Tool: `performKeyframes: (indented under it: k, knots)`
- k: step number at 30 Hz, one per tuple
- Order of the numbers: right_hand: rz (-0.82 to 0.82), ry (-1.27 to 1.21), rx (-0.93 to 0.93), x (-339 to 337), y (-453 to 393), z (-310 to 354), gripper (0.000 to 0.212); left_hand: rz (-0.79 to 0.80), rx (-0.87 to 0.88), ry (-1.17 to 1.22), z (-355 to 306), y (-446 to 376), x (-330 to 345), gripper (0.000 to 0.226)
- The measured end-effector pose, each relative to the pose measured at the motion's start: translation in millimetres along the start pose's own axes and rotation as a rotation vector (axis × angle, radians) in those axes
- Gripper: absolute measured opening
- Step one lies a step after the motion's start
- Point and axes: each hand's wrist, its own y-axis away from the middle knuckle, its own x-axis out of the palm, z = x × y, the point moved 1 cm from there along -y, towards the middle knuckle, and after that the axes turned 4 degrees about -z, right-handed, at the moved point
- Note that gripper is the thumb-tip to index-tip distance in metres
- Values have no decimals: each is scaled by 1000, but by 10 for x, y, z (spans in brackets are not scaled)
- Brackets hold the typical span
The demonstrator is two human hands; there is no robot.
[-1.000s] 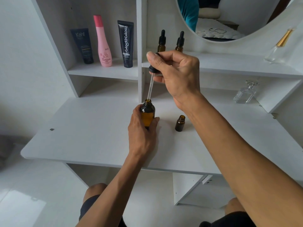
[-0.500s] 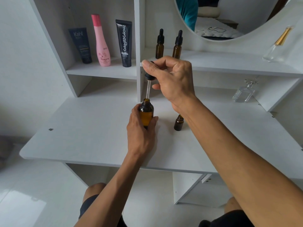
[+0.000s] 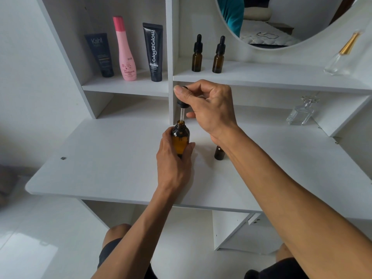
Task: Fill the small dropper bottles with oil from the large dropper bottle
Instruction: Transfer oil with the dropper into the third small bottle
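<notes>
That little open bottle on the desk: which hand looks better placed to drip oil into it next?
Probably the right hand. It already pinches the dropper, whose tube dips into the large bottle, and the small open bottle stands just under that forearm. The left hand is busy gripping the large bottle.

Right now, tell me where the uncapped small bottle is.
The uncapped small bottle stands on the desk, just right of the large dropper bottle, partly behind the right forearm.

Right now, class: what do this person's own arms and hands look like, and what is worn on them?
Both forearms are bare to the frame's edge: no sleeves show. The left hand and right hand wear no gloves, and no rings, watch or bracelet show. The nails look short and unpainted. No marks or tattoos show on either arm.
</notes>
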Motion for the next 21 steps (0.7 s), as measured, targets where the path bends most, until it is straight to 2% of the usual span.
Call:
performKeyframes:
  k: [11, 21]
  knots:
    - [-12, -110, 25, -51, -28, 94, 17, 4, -6, -15, -4, 0, -9, 52]
    - [-123, -236, 1, -236, -136, 246, 22, 12, -27, -36, 6, -5, -8, 55]
